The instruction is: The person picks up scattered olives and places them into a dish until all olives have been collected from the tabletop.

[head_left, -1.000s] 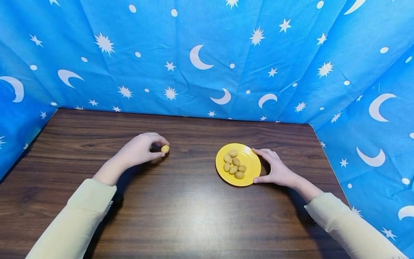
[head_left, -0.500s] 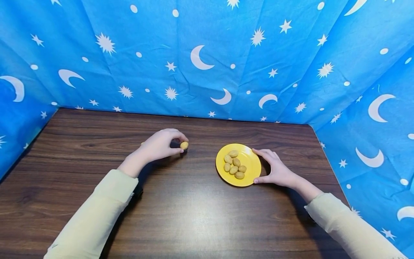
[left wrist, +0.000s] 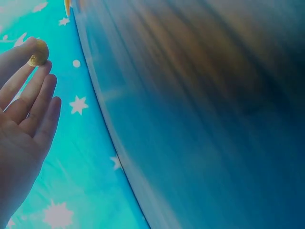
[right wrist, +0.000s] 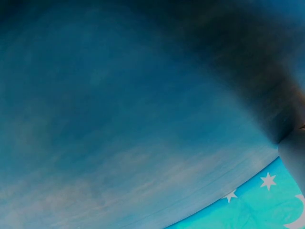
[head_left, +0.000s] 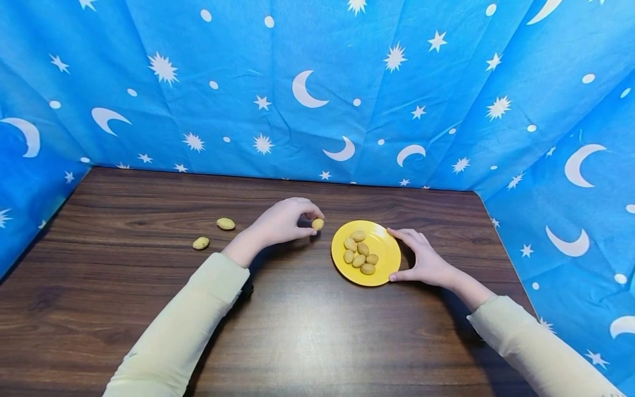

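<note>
Between thumb and fingertips my left hand pinches a small yellow-brown oval nut, just left of the plate. In the left wrist view the same nut sits at the fingertips, and the other fingers of the hand lie extended. A round yellow plate stands on the table with several similar nuts on its left half. My right hand holds the plate's right rim, thumb at the near side and fingers at the far side. The right wrist view barely catches that hand, at its right edge.
Two more nuts lie on the dark wood table left of my left hand: one farther back, one nearer. A blue cloth with white moons and stars hangs behind the table and along both sides.
My left hand has moved right with the nut, from the left part of the table to near the plate. This uncovered the two nuts behind it. Right hand and plate have stayed put.
</note>
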A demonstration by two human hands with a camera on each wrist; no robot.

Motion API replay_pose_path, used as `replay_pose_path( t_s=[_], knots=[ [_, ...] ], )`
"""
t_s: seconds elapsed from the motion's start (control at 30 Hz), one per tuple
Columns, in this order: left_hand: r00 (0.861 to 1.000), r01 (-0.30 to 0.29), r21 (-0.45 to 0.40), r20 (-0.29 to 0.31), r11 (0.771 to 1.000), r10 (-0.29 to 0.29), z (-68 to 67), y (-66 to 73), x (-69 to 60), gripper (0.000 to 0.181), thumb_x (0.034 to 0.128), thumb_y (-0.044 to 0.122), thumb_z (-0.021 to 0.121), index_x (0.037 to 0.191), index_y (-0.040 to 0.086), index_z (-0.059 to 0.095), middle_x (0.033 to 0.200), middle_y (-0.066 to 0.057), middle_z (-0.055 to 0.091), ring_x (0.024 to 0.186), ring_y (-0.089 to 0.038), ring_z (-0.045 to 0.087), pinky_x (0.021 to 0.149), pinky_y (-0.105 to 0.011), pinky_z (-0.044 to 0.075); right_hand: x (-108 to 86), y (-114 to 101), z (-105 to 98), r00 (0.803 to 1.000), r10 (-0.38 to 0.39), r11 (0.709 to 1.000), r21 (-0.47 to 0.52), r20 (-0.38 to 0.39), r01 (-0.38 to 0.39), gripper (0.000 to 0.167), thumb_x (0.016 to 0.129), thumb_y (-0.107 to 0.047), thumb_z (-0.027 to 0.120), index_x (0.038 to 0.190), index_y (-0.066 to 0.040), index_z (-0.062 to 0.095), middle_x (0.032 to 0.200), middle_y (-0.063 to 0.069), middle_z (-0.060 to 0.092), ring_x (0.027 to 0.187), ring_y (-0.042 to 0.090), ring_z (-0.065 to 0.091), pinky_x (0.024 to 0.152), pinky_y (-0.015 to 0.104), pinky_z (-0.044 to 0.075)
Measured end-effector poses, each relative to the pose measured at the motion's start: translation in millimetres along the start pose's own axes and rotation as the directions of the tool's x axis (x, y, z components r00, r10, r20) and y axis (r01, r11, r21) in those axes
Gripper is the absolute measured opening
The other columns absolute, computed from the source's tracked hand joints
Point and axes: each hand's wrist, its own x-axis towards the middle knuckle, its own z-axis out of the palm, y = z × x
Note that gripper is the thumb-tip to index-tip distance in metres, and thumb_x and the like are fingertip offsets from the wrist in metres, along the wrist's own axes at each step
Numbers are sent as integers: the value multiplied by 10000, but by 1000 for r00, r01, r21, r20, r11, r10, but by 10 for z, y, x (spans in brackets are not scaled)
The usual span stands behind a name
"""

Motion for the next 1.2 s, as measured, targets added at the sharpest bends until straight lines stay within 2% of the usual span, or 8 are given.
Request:
replay_pose_path(
  t_s=[0.17,0.43,0.7,1.2],
  knots=[
    [999,-35,-9,1,999,35,68,130,124,265,967,208,795,1221,140,764,1167,-37,749,1104,-205,692,1026,-424,563,3,-11,-3,1000,0,1000,-1,2,0,1039,780,-293,959,1626,-80,395,1558,221,448,1431,434,363,1153,729,324],
    [998,-54,-35,17,998,55,174,290,288,252,969,219,788,1212,156,767,1181,-26,746,1130,-200,688,1056,-414,551,11,-5,-1,1000,-1,1000,-3,0,1,1038,781,-298,959,1626,-84,396,1552,219,451,1435,434,364,1160,725,312],
    [995,-75,-33,65,997,77,268,422,428,274,972,209,787,1238,150,756,1223,-27,737,1136,-206,690,1057,-408,553,10,13,0,1000,6,1000,-2,5,-6,1037,786,-304,956,1630,-96,391,1558,216,446,1438,433,359,1160,736,310],
    [980,-131,-17,147,991,132,470,650,686,272,988,243,771,1238,137,756,1190,-35,734,1095,-193,671,1005,-366,560,5,20,-4,1000,0,1000,12,10,0,1034,788,-304,954,1629,-93,391,1561,205,448,1436,421,361,1161,729,305]
  ],
)
